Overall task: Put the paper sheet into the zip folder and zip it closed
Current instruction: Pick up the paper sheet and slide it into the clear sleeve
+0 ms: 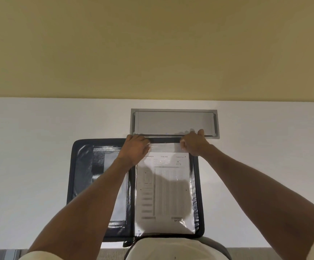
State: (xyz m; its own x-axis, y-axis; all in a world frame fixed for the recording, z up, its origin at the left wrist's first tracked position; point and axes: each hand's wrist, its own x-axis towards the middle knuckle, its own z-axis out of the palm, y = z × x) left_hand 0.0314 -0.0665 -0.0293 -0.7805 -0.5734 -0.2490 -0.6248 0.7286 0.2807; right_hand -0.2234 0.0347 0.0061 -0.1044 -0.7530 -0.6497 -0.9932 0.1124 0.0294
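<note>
A dark zip folder [81, 166] lies open flat on the white table. On its right half a printed paper sheet [164, 190] sits inside a clear plastic sleeve [189, 225]. My left hand [136, 149] pinches the sleeve's top left corner. At the top right corner my right hand [194, 144] grips the sleeve's edge. The sheet's top line lies a little below the sleeve's top edge. The folder's zipper [129, 243] hangs loose at the front edge.
A grey metal cable-box lid [175, 122] is set into the table just behind the folder. The white table [30, 156] ends at a yellow wall [152, 53]. Its front edge is close to my body, with a chair [216, 244] below.
</note>
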